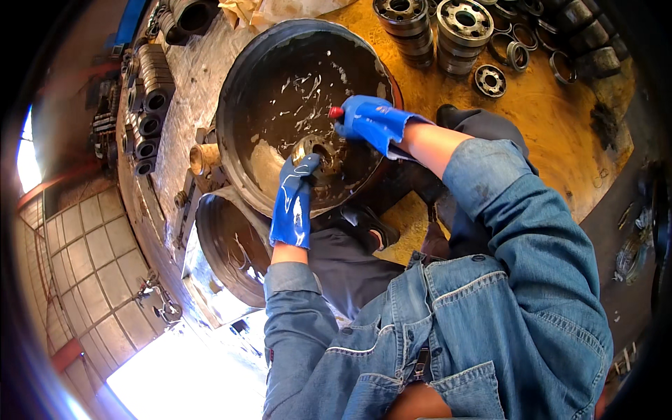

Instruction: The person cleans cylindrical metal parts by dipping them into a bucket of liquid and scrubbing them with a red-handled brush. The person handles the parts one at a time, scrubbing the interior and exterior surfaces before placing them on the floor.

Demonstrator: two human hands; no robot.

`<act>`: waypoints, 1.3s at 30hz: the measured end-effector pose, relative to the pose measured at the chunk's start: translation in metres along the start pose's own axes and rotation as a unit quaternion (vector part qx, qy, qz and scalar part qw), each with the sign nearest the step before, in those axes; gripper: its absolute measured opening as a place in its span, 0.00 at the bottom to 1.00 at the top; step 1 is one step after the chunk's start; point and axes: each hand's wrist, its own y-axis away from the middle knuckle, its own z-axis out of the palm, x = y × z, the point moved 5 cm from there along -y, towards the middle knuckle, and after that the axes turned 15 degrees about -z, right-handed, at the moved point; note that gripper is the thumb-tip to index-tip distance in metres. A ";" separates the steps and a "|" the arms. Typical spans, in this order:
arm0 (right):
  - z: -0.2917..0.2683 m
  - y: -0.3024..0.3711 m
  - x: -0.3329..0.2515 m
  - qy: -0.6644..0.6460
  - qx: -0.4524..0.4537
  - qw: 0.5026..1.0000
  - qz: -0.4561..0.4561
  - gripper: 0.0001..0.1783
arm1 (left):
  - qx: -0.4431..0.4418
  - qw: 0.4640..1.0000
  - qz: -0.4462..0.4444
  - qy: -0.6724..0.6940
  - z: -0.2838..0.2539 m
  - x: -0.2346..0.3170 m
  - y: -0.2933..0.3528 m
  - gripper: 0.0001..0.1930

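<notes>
1. A ring-shaped metal part (304,145) lies inside the big round basin (228,119), between its middle and the rim nearest the person.
2. The left hand (295,192), in a blue glove, reaches over that near rim; its fingers are bent onto the left edge of the part, holding it.
3. The right hand (369,122), gloved alike, comes in over the right rim, its fingers closed around a red-ended tool (337,112); the rest of the tool is hidden.
4. Dark, wet-looking patches and pale streaks cover the basin's inside.
5. Beyond the basin's far right rim, two stacks of metal parts (462,45) stand on the floor (546,140), a loose disc (489,81) just beside them.
</notes>
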 end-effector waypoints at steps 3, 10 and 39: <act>0.002 -0.001 0.005 -0.095 0.063 0.994 0.004 0.27 | -0.076 0.991 0.023 0.112 0.012 -0.026 0.010 0.28; 0.034 0.001 -0.037 -0.379 0.049 0.908 -0.170 0.26 | -0.121 0.988 0.052 0.081 -0.006 -0.038 0.032 0.29; 0.079 0.041 -0.057 -0.240 -0.023 0.968 -0.067 0.27 | -0.048 0.982 0.164 0.084 -0.010 -0.023 0.087 0.25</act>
